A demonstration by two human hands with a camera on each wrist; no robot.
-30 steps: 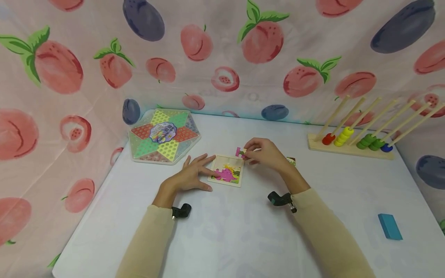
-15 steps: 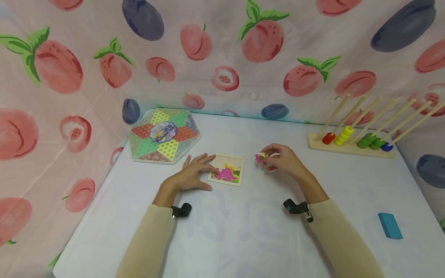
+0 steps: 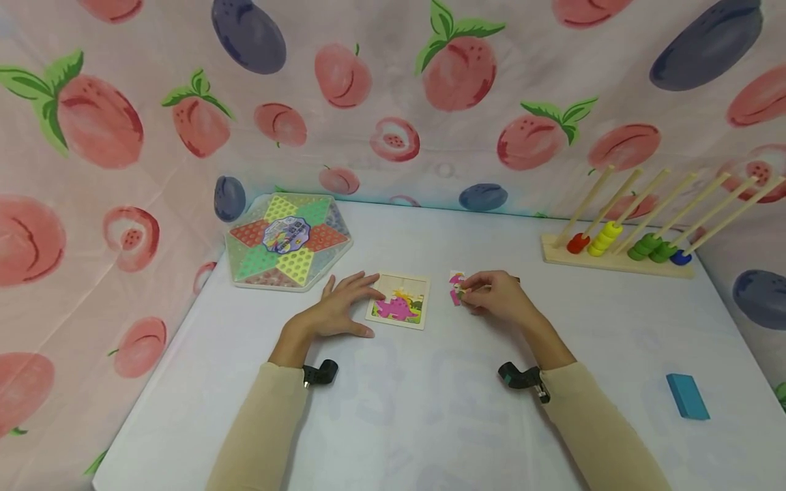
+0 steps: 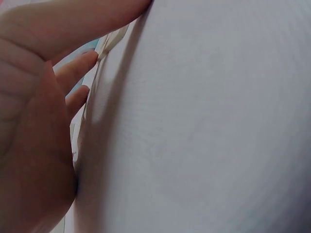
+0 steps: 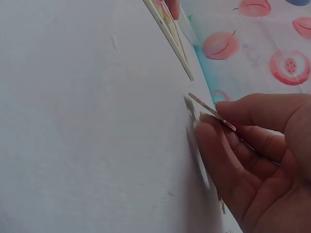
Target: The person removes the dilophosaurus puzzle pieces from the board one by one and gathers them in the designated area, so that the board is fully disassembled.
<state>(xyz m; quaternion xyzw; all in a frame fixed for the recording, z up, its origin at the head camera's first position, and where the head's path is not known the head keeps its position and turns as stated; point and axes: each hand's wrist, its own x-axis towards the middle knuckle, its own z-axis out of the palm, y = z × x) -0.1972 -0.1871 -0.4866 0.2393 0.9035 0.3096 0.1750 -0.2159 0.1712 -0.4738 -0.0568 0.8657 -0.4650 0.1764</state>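
Note:
A small wooden jigsaw board (image 3: 398, 315) lies flat in the middle of the table, with a pink dinosaur picture partly filled in and bare wood along its top. My left hand (image 3: 340, 305) rests at its left edge, fingers spread, fingertips over the frame. Right of the board, my right hand (image 3: 496, 298) pinches a pink puzzle piece (image 3: 455, 297) between thumb and fingers. In the right wrist view this piece (image 5: 206, 106) shows edge-on, tilted close over the table. Beside it in the head view is a white-and-pink patch of puzzle piece (image 3: 456, 276), partly hidden by the fingers.
A hexagonal Chinese checkers board (image 3: 288, 262) lies at the back left. At the back right stands a wooden rack (image 3: 617, 260) with slanted pegs and coloured beads. A blue block (image 3: 688, 396) lies at the right. A patterned curtain (image 3: 442, 157) closes off the back.
My right hand has moved right, away from the jigsaw board, with the puzzle piece, then slightly lower and leftward. The left hand stays at the board's left edge.

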